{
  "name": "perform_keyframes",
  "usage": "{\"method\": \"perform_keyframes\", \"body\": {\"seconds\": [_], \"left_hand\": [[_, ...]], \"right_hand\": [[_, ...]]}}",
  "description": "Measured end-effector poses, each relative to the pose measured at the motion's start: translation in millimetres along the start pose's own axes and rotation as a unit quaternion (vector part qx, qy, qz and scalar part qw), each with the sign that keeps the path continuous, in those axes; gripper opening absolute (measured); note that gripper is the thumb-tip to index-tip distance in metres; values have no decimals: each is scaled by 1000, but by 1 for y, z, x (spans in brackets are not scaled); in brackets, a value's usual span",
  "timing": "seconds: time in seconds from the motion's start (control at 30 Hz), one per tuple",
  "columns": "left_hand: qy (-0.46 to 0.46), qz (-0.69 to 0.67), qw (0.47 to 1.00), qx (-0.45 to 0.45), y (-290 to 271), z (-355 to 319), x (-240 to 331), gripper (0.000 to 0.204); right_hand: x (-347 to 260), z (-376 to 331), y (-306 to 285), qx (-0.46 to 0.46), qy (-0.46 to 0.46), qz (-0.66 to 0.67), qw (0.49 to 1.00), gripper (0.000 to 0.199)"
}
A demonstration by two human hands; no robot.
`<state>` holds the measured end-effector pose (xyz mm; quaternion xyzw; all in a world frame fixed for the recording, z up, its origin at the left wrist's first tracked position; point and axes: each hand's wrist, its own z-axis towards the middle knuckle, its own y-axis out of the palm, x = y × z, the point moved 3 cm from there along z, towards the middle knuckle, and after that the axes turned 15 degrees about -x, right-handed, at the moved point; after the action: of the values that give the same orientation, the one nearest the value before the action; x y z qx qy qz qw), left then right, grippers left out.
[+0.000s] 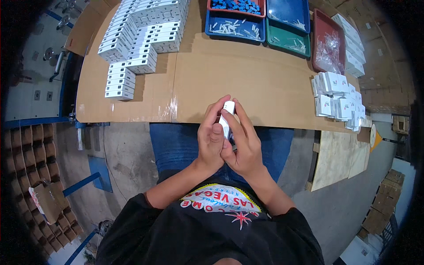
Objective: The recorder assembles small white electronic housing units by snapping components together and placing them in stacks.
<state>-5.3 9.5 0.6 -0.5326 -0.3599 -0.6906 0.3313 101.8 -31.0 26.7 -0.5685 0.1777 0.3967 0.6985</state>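
Observation:
A small, narrow white box point(229, 106) is held upright in front of me, over the near edge of the table. My left hand point(209, 140) closes on its left side. The fingers of my right hand point(246, 145) press its front and right side, with the thumb low down. Most of the box is hidden behind my fingers, and only its top end and a strip of one face show. Both hands are just above my lap, apart from the stacks and trays.
Stacked white boxes point(152, 33) stand on the cardboard-covered table point(212, 84) at the far left. At the back are a blue tray point(236, 39) of white pieces, a red tray point(263, 9) of blue pieces, a green tray point(287, 51) and a dark red tray point(316, 44) with clear plastic. Small white boxes point(342, 106) pile up at right.

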Motion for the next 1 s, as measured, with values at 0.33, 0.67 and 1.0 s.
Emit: {"method": "perform_keyframes", "body": {"seconds": [0.33, 0.67, 1.0], "left_hand": [[-26, -49, 998, 7, 4, -7, -2, 70], [-76, -100, 991, 49, 3, -5, -12, 53], [27, -74, 996, 42, -11, 5, 6, 65]], "right_hand": [[-3, -5, 6, 12, 6, -64, 998, 50], [8, -5, 16, -3, 20, -59, 998, 49], [10, 6, 4, -7, 117, 255, 960, 65]]}}
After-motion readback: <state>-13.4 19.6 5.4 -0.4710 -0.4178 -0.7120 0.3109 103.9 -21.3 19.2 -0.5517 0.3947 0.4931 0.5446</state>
